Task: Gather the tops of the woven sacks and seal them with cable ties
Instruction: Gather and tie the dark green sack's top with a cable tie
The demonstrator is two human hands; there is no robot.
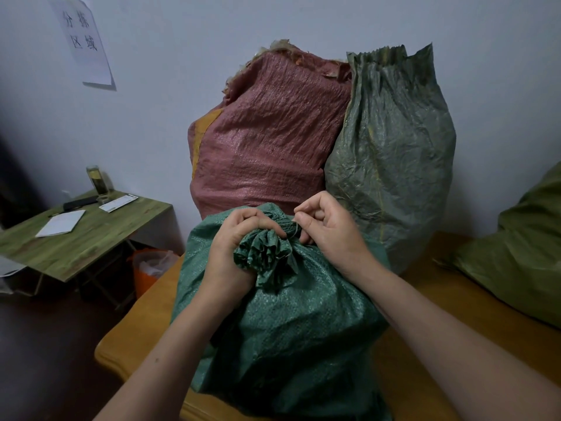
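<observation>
gripping the green sack [288, 329] neck in left hand [233, 238], right hand [328, 229] seemingly pinches cable tie [293, 231].

front sack [288, 323]: teal green, fine woven checks
back-left sack [267, 141]: dusty red, orange-yellow band down its left side
back-right sack [394, 153]: olive green, thin yellow stripe
far-right sack [522, 253]: olive green
cable tie [293, 230]: pale, perhaps off-white
table [145, 323]: orange-tan
side table [91, 238]: green-washed wood grain
bin [145, 275]: orange
wall sign [85, 41]: white, black characters
</observation>
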